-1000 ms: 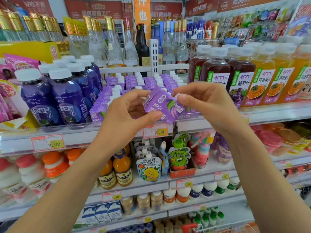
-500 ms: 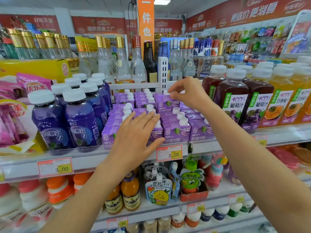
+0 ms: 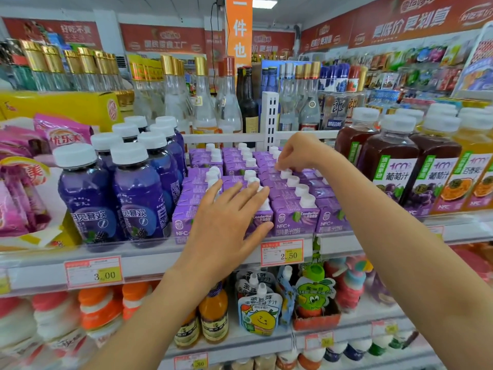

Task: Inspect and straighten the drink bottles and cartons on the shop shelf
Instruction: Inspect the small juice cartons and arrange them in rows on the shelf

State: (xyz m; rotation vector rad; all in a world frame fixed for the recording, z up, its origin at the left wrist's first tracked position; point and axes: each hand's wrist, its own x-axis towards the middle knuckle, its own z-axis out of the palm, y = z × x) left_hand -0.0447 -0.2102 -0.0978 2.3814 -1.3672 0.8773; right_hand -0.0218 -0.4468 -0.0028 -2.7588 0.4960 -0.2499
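Tidying purple juice cartons point(image 3: 293, 217) just above the 2.50 price tag point(image 3: 282, 252): our left hand point(image 3: 229, 217) lies flat on the front row and our right hand point(image 3: 298, 153) pinches a carton cap point(image 3: 286, 173) farther back. The rows look nearly square, and we reckon the purple drink bottles point(image 3: 138, 198) are next.

Left price tag point(image 3: 93, 273), shelf edge point(image 3: 154, 263): "3.00". Right price tag point(image 3: 282, 253), same edge: "2.50".
Purple cartons point(image 3: 294, 217), front faces: "NFC+", "Condorito".
Dark juice bottles point(image 3: 389, 177), labels: "葡萄汁"; "NFC" lower down.
Blue-purple bottles point(image 3: 88, 198): "见喜欢", partly cut off.
Pink packet point(image 3: 64, 137): "优乐美".
Orange hanging banner point(image 3: 239, 30), read downward: "一件也".
Red wall banner point(image 3: 74, 29): "好吃不贵".
Smaller print illegible.
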